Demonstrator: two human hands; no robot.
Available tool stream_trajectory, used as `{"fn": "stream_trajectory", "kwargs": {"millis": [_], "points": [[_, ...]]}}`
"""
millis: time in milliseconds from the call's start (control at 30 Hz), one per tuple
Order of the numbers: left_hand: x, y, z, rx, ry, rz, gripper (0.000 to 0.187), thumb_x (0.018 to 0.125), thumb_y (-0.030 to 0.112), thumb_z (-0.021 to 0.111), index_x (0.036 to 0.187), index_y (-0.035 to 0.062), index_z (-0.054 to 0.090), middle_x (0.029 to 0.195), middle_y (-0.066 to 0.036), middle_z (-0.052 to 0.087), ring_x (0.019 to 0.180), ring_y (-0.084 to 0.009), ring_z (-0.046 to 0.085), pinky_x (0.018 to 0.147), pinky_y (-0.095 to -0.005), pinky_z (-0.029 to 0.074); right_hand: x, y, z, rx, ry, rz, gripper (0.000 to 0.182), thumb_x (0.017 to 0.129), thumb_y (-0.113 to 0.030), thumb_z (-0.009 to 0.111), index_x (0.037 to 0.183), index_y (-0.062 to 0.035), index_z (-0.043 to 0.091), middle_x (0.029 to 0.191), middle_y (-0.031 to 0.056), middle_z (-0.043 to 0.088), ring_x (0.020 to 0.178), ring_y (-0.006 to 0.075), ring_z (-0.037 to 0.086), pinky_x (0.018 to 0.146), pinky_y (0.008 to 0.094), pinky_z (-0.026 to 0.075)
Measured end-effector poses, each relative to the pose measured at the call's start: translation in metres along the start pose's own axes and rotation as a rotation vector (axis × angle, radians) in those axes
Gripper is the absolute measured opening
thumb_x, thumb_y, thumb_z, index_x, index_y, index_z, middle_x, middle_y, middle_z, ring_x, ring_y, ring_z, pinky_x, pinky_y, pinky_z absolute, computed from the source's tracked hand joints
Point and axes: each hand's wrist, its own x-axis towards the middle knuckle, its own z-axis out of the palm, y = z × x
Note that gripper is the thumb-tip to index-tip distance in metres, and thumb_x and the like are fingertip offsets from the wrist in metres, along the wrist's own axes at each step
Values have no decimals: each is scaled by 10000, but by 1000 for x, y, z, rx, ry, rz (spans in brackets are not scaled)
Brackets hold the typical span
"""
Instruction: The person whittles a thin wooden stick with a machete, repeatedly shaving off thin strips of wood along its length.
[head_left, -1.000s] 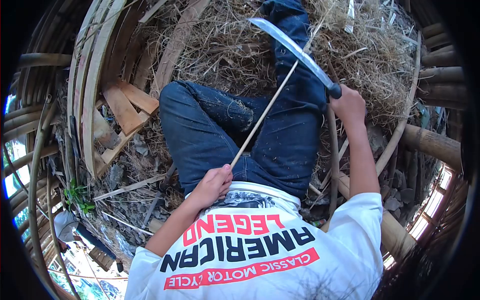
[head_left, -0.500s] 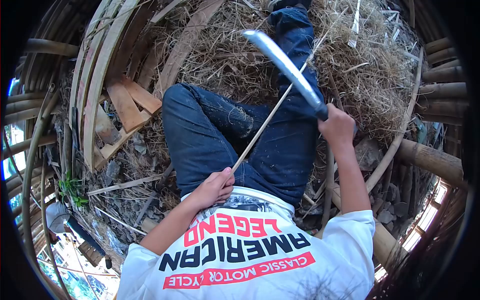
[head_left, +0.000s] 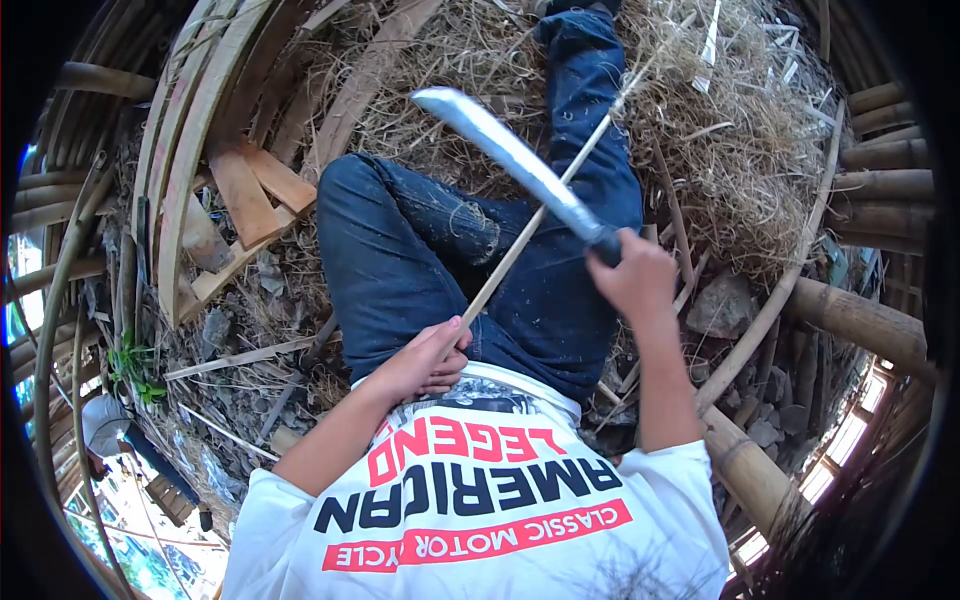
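Observation:
Low against my waist, my left hand (head_left: 432, 360) is wrapped round the near end of a long thin bamboo strip (head_left: 505, 262). The strip slants up and away to the right, over my thigh and along my outstretched leg (head_left: 583, 150). My right hand (head_left: 636, 280) grips the dark handle of a machete (head_left: 515, 158). Its long, slightly curved blade points up and left and crosses over the strip near the middle. My other leg is bent, with the knee (head_left: 352, 190) out to the left.
Pale curly shavings (head_left: 745, 180) cover the ground ahead and to the right. Wooden planks (head_left: 215, 120) and short wood blocks (head_left: 250, 195) lie at the left. A thick bamboo pole (head_left: 865, 325) is on the right, with rocks (head_left: 722, 305) beside it. Bamboo poles line both sides.
My right hand has drawn the machete left and nearer to me, so its blade now crosses the strip lower down. My left hand keeps its hold on the strip.

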Motion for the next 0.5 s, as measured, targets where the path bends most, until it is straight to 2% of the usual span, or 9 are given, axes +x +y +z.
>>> {"fn": "stream_trajectory", "kwargs": {"millis": [33, 67, 133, 167, 400, 467, 500], "points": [[-2, -2, -3, -65, -63, 29, 296, 1003, 390, 471, 928, 115, 390, 553, 81, 258, 444, -13, 242, 374, -180, 191, -10, -10, 4, 107, 6, -35, 355, 725, -404, 747, 809, -81, 627, 697, 141, 660, 673, 327, 672, 621, 452, 519], [-2, -4, -6, -64, -62, 23, 296, 1003, 390, 471, 928, 115, 390, 553, 81, 258, 444, -13, 242, 374, -180, 191, -19, -20, 9, 218, 13, -72, 368, 726, -419, 747, 819, -82, 633, 684, 139, 656, 662, 328, 669, 608, 450, 512], [-3, -5, -13, -55, -175, 64, 250, 954, 270, 578, 944, 116, 382, 587, 76, 284, 451, -10, 255, 377, -173, 196, -36, -43, 14, 301, -99, -36, 381, 721, -411, 766, 869, -74, 669, 680, 161, 651, 669, 350, 663, 610, 441, 513], [-5, -4, -13, -154, -182, 12, 375, 848, 235, 709, 974, 106, 380, 616, 65, 328, 479, -4, 278, 377, -163, 201, -44, -53, 18, 330, -58, -61, 414, 737, -476, 739, 833, -84, 647, 665, 140, 656, 634, 330, 663, 571, 419, 500], [-6, -2, -4, -83, -156, -54, 344, 844, 181, 714, 956, 111, 397, 624, 71, 342, 480, -2, 306, 408, -165, 214, -66, -66, 16, 384, -145, -34, 502, 807, -535, 679, 748, -42, 598, 604, 154, 627, 574, 346, 647, 520, 436, 494], [-5, -3, 1, 82, -61, -28, 319, 843, 153, 717, 925, 120, 409, 627, 73, 345, 479, -3, 301, 411, -177, 205, -69, -63, 18, 374, -155, -63, 526, 813, -540, 673, 713, -34, 573, 587, 170, 613, 576, 358, 647, 523, 436, 500], [-5, -4, 4, 192, -16, 2, 302, 849, 144, 716, 880, 127, 416, 631, 69, 381, 477, -16, 334, 422, -185, 233, -70, -63, 17, 370, -161, -65, 526, 813, -540, 673, 713, -34, 573, 587, 170, 613, 576, 358, 647, 523, 436, 500]]}}
